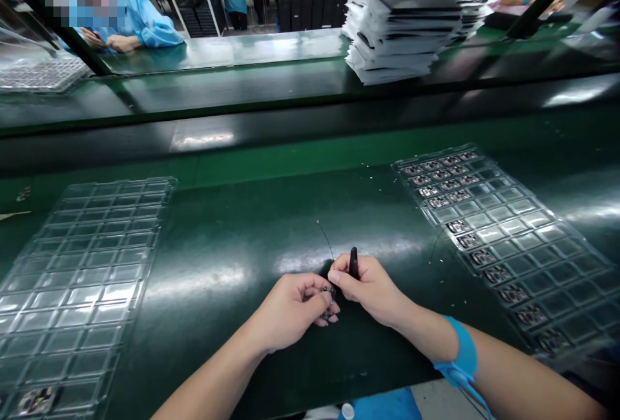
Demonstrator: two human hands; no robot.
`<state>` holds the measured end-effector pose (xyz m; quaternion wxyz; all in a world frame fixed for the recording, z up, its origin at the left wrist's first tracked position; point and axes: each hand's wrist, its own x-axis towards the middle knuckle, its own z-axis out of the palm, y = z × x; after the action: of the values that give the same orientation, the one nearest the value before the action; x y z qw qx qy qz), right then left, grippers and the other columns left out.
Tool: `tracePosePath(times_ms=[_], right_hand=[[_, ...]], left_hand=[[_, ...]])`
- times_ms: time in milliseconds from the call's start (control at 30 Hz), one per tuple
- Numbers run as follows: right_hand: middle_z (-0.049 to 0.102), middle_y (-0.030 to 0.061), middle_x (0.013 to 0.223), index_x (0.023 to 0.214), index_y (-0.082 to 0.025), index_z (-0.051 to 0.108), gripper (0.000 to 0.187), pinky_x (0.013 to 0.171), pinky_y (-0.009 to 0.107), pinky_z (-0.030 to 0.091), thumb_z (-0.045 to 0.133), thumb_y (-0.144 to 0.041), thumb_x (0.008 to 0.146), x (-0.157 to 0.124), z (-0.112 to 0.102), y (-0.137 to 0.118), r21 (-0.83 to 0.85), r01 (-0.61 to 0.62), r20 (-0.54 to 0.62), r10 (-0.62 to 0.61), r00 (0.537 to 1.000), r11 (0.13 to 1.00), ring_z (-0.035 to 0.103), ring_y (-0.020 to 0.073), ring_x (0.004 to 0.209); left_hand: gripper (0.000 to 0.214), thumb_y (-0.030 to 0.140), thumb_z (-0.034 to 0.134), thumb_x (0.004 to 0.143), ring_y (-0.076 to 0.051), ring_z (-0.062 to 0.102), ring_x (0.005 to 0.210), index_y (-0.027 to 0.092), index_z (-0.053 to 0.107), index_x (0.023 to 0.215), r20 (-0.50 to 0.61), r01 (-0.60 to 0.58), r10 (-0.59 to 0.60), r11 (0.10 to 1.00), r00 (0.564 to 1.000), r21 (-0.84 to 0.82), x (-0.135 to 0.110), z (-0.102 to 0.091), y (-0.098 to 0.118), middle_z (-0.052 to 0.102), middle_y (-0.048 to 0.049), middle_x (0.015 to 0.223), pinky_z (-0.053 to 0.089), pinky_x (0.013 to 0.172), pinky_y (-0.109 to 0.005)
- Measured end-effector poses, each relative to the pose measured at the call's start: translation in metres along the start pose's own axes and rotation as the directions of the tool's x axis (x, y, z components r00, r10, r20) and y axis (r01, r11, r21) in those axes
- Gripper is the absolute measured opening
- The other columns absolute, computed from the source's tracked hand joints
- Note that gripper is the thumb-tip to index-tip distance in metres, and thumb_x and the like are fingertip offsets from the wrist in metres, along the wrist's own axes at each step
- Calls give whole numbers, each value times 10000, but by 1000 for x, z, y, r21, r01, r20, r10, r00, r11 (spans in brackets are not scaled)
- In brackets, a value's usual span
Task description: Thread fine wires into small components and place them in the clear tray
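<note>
My left hand (298, 310) is closed, pinching a small electronic board (330, 296) between thumb and fingers; the fingers cover much of it. Close beside it, my right hand (363, 284) pinches a thin black wire (325, 237), whose free end sticks up and away from me. A short black tool (354, 263), perhaps a pen-like handle, also sits in the right hand's grip; its tip is hidden. Around my right wrist goes a blue strap (460, 352) with a cord.
To the right, a clear compartment tray (520, 220) holds several small boards (482, 256). Another clear tray (92, 258) lies left, with one board (36, 400) near its front. White packets (407, 32) are stacked on the raised shelf. A co-worker's blue sleeve (150, 19) appears beyond.
</note>
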<state>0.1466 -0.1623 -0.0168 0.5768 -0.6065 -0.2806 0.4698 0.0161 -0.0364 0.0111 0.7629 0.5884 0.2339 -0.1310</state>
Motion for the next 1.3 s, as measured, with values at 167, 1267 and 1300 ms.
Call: tracePosePath(times_ms=[167,1267,1300], right_hand=[[452,-43,572,705,-155,553,261,449,203,312,620,-361,852,0,0,0,-58,16,-6,-16,1000,998,391,84,499],[514,-26,619,750,-183,541,223,553,246,383,458,-268,939,-6,-6,-4,-462,313,-34,-369,929,830,486,121,561],[522,-26,618,742,-184,536,222,554,244,385,457,-254,937,-7,-5,-5,-467,334,12,-372,928,819,491,120,558]], left_hand=[[182,298,566,850,-147,666,759,130,636,842,-5,14,-14,1000,1000,-3,2,0,0,703,-70,843,521,684,-261],[327,413,613,853,-178,629,897,162,684,1049,-127,-91,74,987,989,-133,0,2,4,644,-69,976,557,782,-303],[317,406,610,857,-174,621,890,164,692,1044,-122,-101,85,986,989,-132,0,2,4,640,-66,961,559,778,-300]])
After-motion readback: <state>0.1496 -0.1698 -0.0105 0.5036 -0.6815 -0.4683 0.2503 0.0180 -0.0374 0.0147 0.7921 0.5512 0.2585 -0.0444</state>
